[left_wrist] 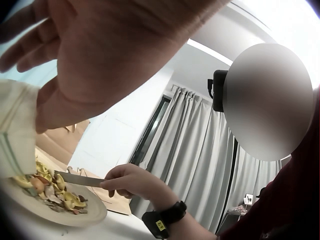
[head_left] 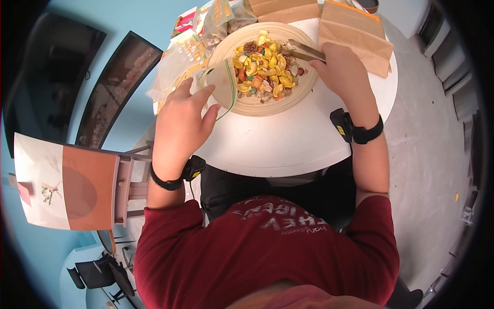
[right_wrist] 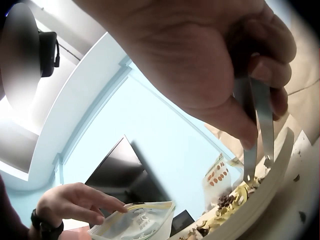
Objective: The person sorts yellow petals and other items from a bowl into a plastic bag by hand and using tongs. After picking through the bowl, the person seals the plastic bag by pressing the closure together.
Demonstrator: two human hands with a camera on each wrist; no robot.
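A round pale plate (head_left: 226,105) holds a heap of yellow, orange, green and brown dried pieces (head_left: 267,67), with a pine cone (head_left: 250,47) among them. My right hand (head_left: 350,69) grips metal tongs (head_left: 303,50) from the right; in the right wrist view the tong tips stand apart at the pieces. At the plate's left side, a clear zip bag with a green seal (head_left: 222,85) is held by my left hand (head_left: 182,123), thumb and index finger spread at its edge. The left wrist view shows my thumb against the bag (left_wrist: 17,130); its grip is partly hidden.
Brown paper bags (head_left: 355,38) stand at the table's back right, with another (head_left: 283,9) behind the plate. Printed clear packets (head_left: 177,62) lie at the back left. A chair (head_left: 92,185) stands left of the white table (head_left: 267,149).
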